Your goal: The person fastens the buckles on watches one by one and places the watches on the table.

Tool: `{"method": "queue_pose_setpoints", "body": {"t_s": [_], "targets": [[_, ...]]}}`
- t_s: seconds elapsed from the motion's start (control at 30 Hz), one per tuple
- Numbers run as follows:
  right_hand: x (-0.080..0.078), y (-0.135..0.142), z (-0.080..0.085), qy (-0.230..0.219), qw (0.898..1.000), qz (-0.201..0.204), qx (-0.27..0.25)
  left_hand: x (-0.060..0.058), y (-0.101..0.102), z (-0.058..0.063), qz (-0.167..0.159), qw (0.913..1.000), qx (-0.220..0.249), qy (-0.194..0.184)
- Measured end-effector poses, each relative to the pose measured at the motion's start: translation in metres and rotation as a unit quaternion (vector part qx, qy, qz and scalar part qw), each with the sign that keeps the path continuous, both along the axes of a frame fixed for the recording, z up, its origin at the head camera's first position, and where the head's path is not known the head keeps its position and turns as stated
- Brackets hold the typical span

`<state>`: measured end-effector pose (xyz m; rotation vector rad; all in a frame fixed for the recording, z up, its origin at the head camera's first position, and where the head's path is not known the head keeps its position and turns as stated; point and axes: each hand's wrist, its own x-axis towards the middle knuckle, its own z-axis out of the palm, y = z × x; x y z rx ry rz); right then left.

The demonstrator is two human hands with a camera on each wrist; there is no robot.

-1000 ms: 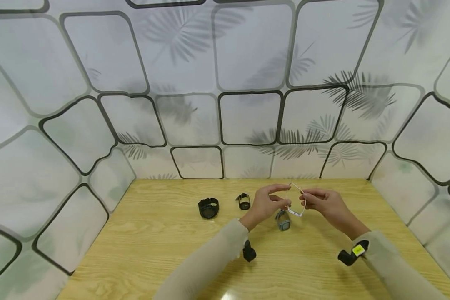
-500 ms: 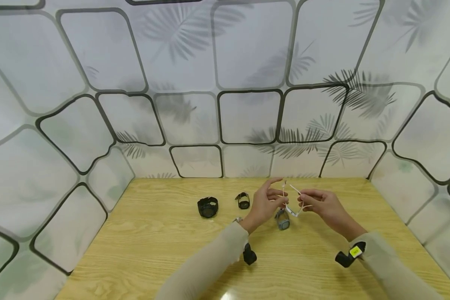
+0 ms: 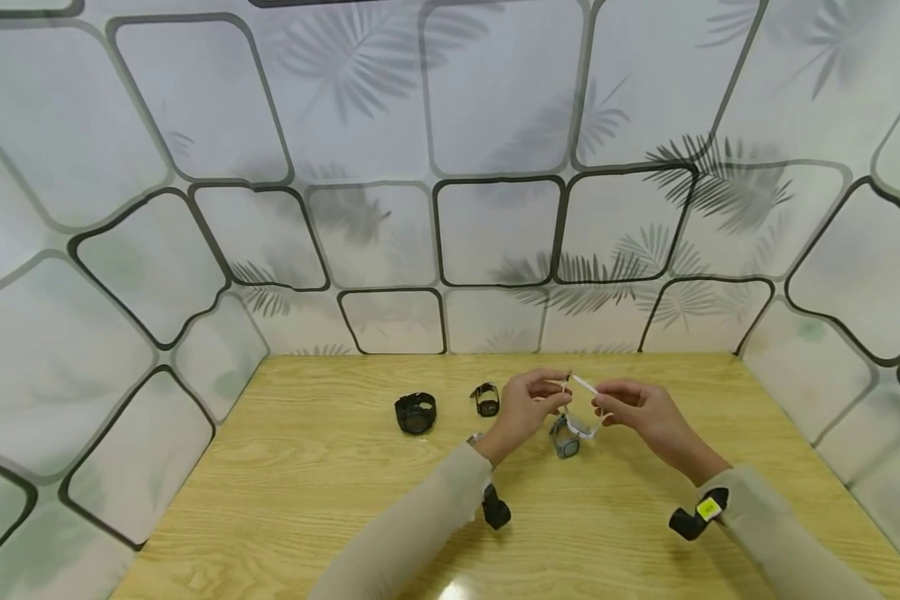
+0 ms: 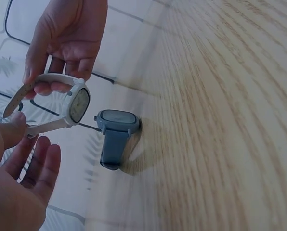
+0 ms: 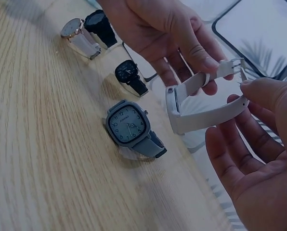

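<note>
Both hands hold a white wristwatch (image 4: 79, 106) above the table, its strap bent into a loop. My left hand (image 3: 523, 410) pinches the strap half with the metal buckle (image 5: 237, 64). On the other half, which has holes, my right hand (image 3: 642, 406) has its thumb and fingers. The strap's tip reaches the buckle in the right wrist view. Beneath the hands stands a grey-blue watch (image 5: 129, 124) with a squarish dial, its strap also looped. A watch with a pale strap (image 5: 75, 30) is partly hidden behind my left wrist in the head view.
On the wooden table (image 3: 307, 467), a large black watch (image 3: 416, 415) and a smaller black watch (image 3: 487, 402) stand left of the hands. A patterned wall covering (image 3: 495, 233) encloses the back and sides. Wrist cameras (image 3: 497, 510) hang under both sleeves.
The white watch has shifted slightly left and tilted in the hands. My left index finger lifted off the strap, then came back down by the buckle end. The table watches have stayed put.
</note>
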<state>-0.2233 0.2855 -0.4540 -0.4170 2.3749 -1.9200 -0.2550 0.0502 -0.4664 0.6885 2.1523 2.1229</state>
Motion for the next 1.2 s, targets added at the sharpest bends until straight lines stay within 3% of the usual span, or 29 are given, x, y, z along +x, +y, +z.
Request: {"method": "queue_pose_setpoints", "body": {"t_s": [0.17, 0.4, 0.97, 1.2], "targets": [[0.001, -0.003, 0.0, 0.009, 1.0, 0.003, 0.008, 0.0, -0.001, -0.003, 0.002, 0.9998, -0.009, -0.015], [0.001, -0.007, -0.003, 0.014, 1.0, 0.012, 0.02, 0.003, -0.002, -0.003, -0.022, 0.9975, 0.026, -0.061], [0.004, -0.014, 0.001, 0.036, 0.997, 0.004, 0.067, 0.002, -0.01, 0.004, -0.088, 0.9923, 0.044, -0.076], [0.005, -0.02, 0.001, 0.046, 0.995, 0.006, 0.083, 0.002, -0.01, 0.003, -0.088, 0.9904, 0.043, -0.098]]}}
